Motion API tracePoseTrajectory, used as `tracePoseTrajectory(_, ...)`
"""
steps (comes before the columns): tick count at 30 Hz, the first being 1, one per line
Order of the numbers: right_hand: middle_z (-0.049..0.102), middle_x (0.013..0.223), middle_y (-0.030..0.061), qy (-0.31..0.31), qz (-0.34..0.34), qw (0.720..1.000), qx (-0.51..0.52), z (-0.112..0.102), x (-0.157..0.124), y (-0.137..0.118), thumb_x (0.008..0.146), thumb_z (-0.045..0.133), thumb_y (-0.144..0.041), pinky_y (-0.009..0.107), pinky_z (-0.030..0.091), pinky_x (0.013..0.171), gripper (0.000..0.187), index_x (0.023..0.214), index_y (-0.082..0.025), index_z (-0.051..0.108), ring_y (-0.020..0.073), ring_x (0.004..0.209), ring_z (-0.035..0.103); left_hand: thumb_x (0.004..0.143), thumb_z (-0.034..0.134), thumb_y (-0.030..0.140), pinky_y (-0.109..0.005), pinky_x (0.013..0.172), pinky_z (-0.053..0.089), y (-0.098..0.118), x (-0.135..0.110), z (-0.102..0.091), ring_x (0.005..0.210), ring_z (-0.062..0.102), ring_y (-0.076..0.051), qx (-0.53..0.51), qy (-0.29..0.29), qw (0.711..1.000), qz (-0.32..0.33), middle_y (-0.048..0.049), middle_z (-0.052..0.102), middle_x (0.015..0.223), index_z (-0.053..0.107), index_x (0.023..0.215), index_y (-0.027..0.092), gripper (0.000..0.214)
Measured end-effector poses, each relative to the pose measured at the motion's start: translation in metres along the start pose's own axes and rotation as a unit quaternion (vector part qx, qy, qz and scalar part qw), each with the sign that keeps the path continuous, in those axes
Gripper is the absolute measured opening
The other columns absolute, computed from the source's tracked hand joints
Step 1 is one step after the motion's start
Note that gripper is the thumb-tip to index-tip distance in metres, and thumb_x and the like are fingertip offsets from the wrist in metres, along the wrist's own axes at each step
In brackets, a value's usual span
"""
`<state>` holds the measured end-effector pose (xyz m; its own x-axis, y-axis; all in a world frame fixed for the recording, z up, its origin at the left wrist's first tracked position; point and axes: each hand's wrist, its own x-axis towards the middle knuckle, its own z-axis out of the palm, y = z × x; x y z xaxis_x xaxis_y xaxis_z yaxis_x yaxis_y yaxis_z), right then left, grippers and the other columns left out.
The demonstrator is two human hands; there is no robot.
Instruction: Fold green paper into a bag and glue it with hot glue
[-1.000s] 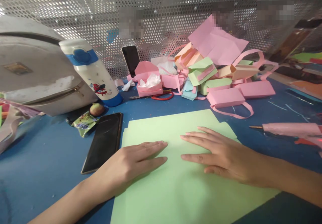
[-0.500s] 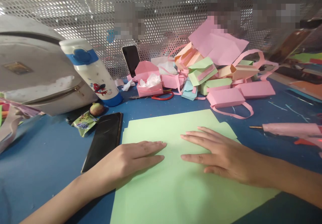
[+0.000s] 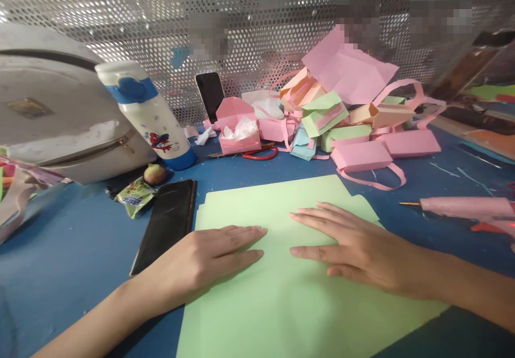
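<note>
2 hands logged: left hand (image 3: pixel 201 258) and right hand (image 3: pixel 354 245), each bare, with bare forearm reaching the frame edge. Fingers (image 3: pixel 241 233) were slender; nails were short, rounded.

Bright overhead light glares off the perforated screen (image 3: pixel 120 4) beyond my green paper (image 3: pixel 281 304); soft shadow under my left hand (image 3: pixel 201 258) on it; far left of it, things bend and blur

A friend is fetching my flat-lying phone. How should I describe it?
On the blue table, find the green paper sheet pressed by the left hand and right hand. The phone lies flat, screen dark, beside the sheet's left edge. The other phone stands propped against the mesh.
</note>
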<state>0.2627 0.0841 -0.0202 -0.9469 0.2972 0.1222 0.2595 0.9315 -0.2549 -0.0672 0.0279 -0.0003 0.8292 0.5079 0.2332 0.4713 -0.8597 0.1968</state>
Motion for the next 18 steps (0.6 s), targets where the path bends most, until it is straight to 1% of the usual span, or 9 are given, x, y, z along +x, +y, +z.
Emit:
tracePoseTrajectory(2,0.026,0.161,0.0106,0.000,0.001,1.000,-0.002,0.000,0.000,0.000,0.102,0.048,-0.035,0.062,0.029,0.114,0.047,0.148,-0.037,0.042,0.0307,0.149,0.021,0.103,0.039,0.015,-0.039,0.112,0.044,0.001,0.000,0.000,0.135,0.050,-0.023,0.016,-0.004,1.000,0.007,-0.0129,0.050,0.148,0.054,0.137,0.018,0.038)
tracePoseTrajectory(5,0.026,0.161,0.0108,0.006,0.000,1.000,-0.005,0.001,0.000,0.000,0.101,0.048,-0.034,0.062,0.028,0.114,0.047,0.148,-0.036,0.042,0.0306,0.148,0.022,0.103,0.037,0.013,-0.044,0.113,0.043,0.004,0.001,0.000,0.139,0.045,-0.026,0.049,-0.014,0.998,0.025,-0.0149,0.046,0.150,0.052,0.139,0.018,0.039)
tracePoseTrajectory(10,0.031,0.160,0.0101,0.026,-0.002,1.000,0.002,0.001,0.000,-0.001,0.099,0.053,-0.035,0.061,0.030,0.114,0.045,0.144,-0.035,0.048,0.0308,0.147,0.027,0.102,0.040,0.011,-0.046,0.112,0.043,0.008,0.004,-0.002,0.139,0.045,-0.028,0.078,-0.023,0.996,0.031,-0.0158,0.046,0.150,0.050,0.141,0.019,0.041)
tracePoseTrajectory(13,0.030,0.160,0.0102,0.024,-0.004,1.000,-0.009,0.000,0.001,-0.002,0.099,0.053,-0.035,0.060,0.030,0.114,0.046,0.144,-0.035,0.048,0.0302,0.147,0.026,0.101,0.041,0.012,-0.047,0.112,0.043,0.010,0.006,-0.003,0.139,0.044,-0.027,0.097,-0.034,0.994,0.038,-0.0149,0.047,0.150,0.049,0.141,0.019,0.041)
tracePoseTrajectory(14,0.030,0.160,0.0100,0.025,-0.006,1.000,-0.015,-0.001,0.002,-0.002,0.099,0.054,-0.034,0.060,0.030,0.115,0.046,0.144,-0.034,0.048,0.0298,0.147,0.025,0.101,0.041,0.012,-0.047,0.112,0.043,0.012,0.007,-0.002,0.139,0.044,-0.028,0.103,-0.037,0.993,0.041,-0.0147,0.048,0.149,0.050,0.140,0.018,0.040)
tracePoseTrajectory(16,0.032,0.159,0.0090,0.036,-0.016,0.999,-0.029,-0.002,0.003,-0.004,0.099,0.054,-0.032,0.059,0.030,0.115,0.045,0.144,-0.032,0.049,0.0287,0.147,0.026,0.101,0.042,0.013,-0.043,0.109,0.047,0.019,0.011,-0.001,0.132,0.052,-0.027,0.109,-0.020,0.993,0.035,-0.0137,0.056,0.143,0.055,0.135,0.014,0.036)
tracePoseTrajectory(18,0.036,0.158,0.0079,0.048,-0.031,0.997,-0.045,-0.003,0.005,-0.006,0.099,0.056,-0.030,0.056,0.029,0.117,0.044,0.143,-0.029,0.050,0.0271,0.147,0.027,0.101,0.043,0.012,-0.037,0.100,0.055,0.030,0.015,0.002,0.117,0.063,-0.025,0.109,0.011,0.994,0.010,-0.0123,0.065,0.130,0.062,0.124,0.011,0.031)
